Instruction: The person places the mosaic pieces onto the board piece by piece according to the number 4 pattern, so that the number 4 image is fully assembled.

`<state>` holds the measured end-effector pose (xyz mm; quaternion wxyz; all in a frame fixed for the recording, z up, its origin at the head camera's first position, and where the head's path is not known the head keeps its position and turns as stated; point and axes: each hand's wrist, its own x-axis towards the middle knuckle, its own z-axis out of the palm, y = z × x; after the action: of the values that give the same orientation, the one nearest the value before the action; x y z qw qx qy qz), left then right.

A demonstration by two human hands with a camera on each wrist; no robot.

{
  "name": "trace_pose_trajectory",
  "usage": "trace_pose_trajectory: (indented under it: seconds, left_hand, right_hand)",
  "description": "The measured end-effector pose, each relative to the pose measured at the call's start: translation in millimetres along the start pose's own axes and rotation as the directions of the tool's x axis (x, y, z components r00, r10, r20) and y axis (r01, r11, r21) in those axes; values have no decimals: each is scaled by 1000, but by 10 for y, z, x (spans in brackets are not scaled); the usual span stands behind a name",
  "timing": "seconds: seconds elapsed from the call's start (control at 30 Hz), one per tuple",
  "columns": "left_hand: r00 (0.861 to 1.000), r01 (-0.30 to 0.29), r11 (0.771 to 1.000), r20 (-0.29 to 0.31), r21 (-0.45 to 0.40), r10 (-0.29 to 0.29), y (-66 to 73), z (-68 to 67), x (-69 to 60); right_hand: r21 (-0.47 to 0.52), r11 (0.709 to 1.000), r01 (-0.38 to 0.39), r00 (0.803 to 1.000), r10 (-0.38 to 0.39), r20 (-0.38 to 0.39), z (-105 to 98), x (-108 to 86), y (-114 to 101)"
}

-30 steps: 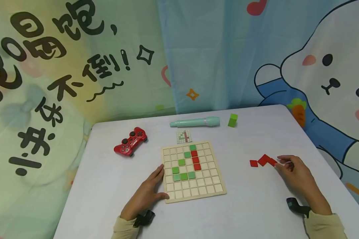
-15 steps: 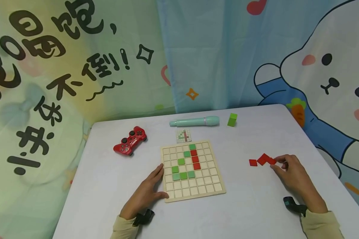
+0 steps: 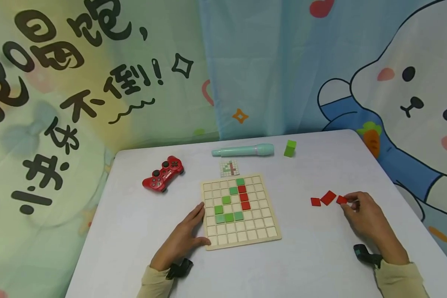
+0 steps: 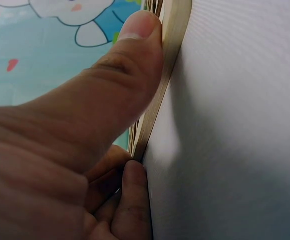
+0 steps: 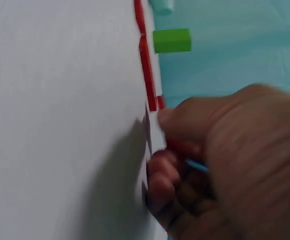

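My left hand rests at the left side of a wooden grid board, fingers along its edge and thumb on its front left corner. In the left wrist view the thumb presses against the board's edge. Green tiles and a column of red tiles sit in the board's squares. To the right, my right hand pinches a red tile between thumb and fingers, low over the table. Left of it lie more red tiles, one of them apart.
A small pattern card lies just behind the board. Farther back are a mint-green pen-like stick and green blocks. A red game controller lies at the back left of the white table. Printed curtains hang behind.
My right hand has shifted slightly left and taken hold of the end red tile, which now stands apart from the one beside it. The left hand stays on the board.
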<state>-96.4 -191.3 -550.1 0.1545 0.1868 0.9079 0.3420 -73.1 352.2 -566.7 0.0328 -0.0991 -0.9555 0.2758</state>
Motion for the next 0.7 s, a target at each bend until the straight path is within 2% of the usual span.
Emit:
trace_pose_trajectory:
  seconds: [0.07,0.13,0.23,0.33,0.4,0.5,0.6,0.7]
  left_hand:
    - [1000,-4,1000,0,3,4,9,-1,11]
    - [1000,-4,1000,0,9,4,22,-8,19]
    - [1000,-2,1000,-2,21,2,28,-14,23]
    - [1000,2,1000,-1,25,-2,25,-19,17]
    - [1000,3,1000,-2,24,-3,22,-20,12]
    - [1000,-1,1000,-7,24,1,24,-22,6]
    - [1000,2,1000,-4,22,-2,20,-15,2]
    - [1000,1,1000,1,10,-1,15,-4,-1]
  right_hand:
    - [7,1000,-16,1000,16,19,-49,-16,-51]
    - [18,1000,8,1000,-8,23,-85,-30,-134]
    - [38,994,103,994,-104,17,-121,-36,-354]
    - [52,973,225,973,-227,35,-120,-15,-657]
    - [61,949,311,946,-315,75,-75,6,-881]
    - [92,908,408,890,-419,180,77,18,-1205]
    - [154,880,450,825,-476,306,278,6,-1499]
    - [206,866,455,773,-499,391,463,-8,-1740]
